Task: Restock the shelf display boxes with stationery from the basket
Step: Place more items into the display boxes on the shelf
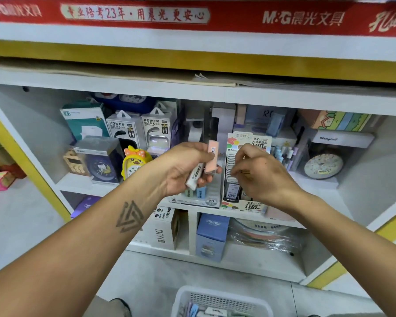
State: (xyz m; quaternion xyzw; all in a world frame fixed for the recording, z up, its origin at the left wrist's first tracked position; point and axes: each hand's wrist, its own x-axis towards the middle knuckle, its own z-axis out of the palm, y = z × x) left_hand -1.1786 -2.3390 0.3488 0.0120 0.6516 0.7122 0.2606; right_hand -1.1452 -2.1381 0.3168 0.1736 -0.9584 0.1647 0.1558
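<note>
My left hand (188, 165) grips two small stationery packs, a pink one (212, 157) standing upright and a white one (193, 178) slanting down, above the 2B display box (199, 200) on the shelf. My right hand (258, 172) hovers over the 0.7 HB lead display box (247, 205), fingers curled and pinching a small dark item that I can barely make out. The white basket (222, 302) with more packs sits on the floor at the bottom of the view.
Power bank boxes (142, 131), a yellow duck clock (135, 161), a blue clock box (101, 163) and a round clock (324, 167) crowd the same shelf. Lower cubbies hold a blue CRUHRE box (212, 236) and a white DIY box (162, 229).
</note>
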